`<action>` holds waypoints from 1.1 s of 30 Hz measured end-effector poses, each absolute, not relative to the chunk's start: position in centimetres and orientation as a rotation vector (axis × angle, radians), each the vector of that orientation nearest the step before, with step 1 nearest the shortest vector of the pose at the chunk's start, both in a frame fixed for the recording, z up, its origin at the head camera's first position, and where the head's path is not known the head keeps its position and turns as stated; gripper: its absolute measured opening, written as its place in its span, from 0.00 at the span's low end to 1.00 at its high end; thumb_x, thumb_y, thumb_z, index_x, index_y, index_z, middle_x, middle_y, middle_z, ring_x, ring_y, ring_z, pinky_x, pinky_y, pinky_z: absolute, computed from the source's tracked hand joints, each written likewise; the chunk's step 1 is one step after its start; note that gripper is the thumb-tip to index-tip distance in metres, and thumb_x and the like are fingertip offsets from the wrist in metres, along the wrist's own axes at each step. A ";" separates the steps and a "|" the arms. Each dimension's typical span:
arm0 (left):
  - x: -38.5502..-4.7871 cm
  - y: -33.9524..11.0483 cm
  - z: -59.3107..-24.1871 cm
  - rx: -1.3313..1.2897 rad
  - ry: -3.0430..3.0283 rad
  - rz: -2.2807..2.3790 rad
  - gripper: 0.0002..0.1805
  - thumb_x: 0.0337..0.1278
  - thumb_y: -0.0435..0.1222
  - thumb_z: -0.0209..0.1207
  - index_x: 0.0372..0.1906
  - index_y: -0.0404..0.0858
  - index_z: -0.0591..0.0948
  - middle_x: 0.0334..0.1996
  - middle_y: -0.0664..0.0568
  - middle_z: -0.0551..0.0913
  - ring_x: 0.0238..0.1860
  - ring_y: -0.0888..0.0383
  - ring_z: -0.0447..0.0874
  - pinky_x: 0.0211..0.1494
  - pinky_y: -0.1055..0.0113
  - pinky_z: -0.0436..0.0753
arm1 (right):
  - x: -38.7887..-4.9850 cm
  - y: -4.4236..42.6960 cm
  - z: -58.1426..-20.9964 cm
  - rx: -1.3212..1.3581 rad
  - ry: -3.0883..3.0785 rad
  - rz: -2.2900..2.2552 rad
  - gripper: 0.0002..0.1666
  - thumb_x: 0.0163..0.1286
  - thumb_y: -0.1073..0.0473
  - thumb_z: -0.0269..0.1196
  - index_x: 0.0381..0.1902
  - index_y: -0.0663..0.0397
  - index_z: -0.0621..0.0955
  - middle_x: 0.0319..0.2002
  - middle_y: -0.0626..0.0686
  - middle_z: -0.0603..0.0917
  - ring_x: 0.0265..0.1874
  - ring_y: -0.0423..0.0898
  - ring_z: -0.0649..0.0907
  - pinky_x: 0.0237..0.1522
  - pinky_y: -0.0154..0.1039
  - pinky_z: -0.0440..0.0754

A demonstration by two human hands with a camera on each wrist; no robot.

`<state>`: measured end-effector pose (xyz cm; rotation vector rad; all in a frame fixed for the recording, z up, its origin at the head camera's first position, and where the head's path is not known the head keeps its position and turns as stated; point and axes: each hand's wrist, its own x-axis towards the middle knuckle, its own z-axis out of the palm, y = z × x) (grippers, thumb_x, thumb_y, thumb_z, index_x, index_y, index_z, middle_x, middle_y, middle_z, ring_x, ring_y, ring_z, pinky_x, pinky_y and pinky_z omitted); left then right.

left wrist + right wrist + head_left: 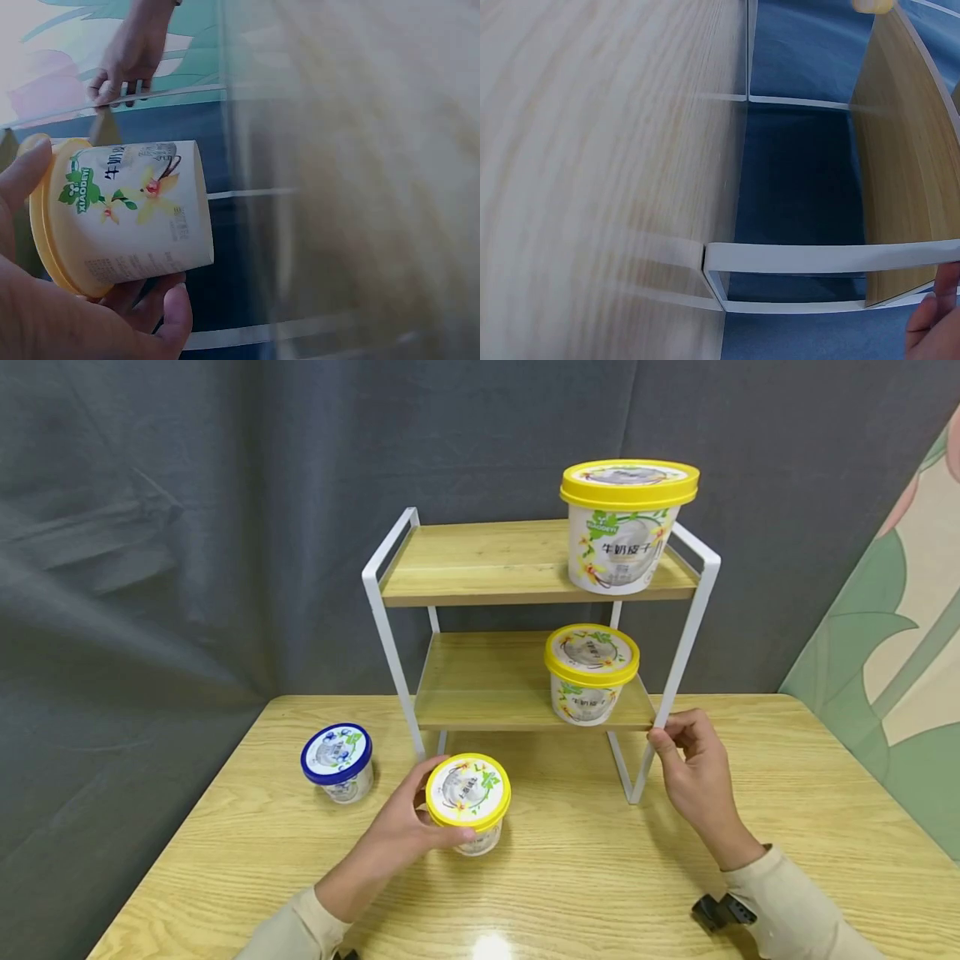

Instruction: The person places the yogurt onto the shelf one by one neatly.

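Note:
My left hand grips a small white tub with a yellow lid, thumb and fingers around its lid and side. In the left wrist view the printed side of this tub faces the camera, and its base appears slightly off the tabletop. My right hand holds the right front leg of a two-tier shelf, at the height of the lower board. Part of that hand shows at the edge of the right wrist view, against the white frame.
A large yellow-lidded tub stands at the right of the top board, and a smaller one at the right of the lower board. A blue-lidded tub sits on the wooden table, left of the shelf. Dark cloth hangs behind.

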<state>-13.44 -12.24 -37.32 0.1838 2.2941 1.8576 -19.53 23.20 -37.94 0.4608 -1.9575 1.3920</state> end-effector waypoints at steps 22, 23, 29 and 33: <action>-13.7 -12.7 -29.6 0.567 2.406 2.092 0.49 0.48 0.38 0.74 0.75 0.48 0.60 0.69 0.54 0.67 0.70 0.54 0.63 0.72 0.48 0.67 | -19.8 23.1 -38.2 0.482 -1.919 1.393 0.07 0.65 0.81 0.58 0.40 0.78 0.72 0.33 0.35 0.77 0.30 0.30 0.78 0.37 0.20 0.75; -13.8 -12.5 -29.5 0.568 2.404 2.114 0.49 0.49 0.38 0.73 0.75 0.48 0.59 0.70 0.55 0.66 0.71 0.55 0.62 0.74 0.48 0.65 | -19.8 23.1 -38.2 0.485 -1.919 1.391 0.07 0.65 0.81 0.57 0.40 0.78 0.72 0.33 0.35 0.77 0.30 0.30 0.78 0.37 0.19 0.75; -14.5 -11.5 -29.5 0.476 2.428 2.195 0.51 0.48 0.35 0.72 0.76 0.49 0.57 0.71 0.57 0.65 0.71 0.56 0.61 0.77 0.47 0.59 | -19.8 23.2 -38.1 0.481 -1.935 1.375 0.07 0.65 0.80 0.58 0.41 0.77 0.72 0.33 0.35 0.77 0.30 0.30 0.78 0.36 0.20 0.75; -15.2 -11.0 -29.8 0.462 2.445 2.206 0.52 0.48 0.36 0.72 0.77 0.48 0.56 0.71 0.56 0.65 0.72 0.56 0.60 0.78 0.47 0.56 | -19.7 23.2 -38.3 0.479 -1.933 1.373 0.07 0.65 0.81 0.58 0.41 0.77 0.72 0.33 0.36 0.76 0.29 0.31 0.78 0.36 0.20 0.75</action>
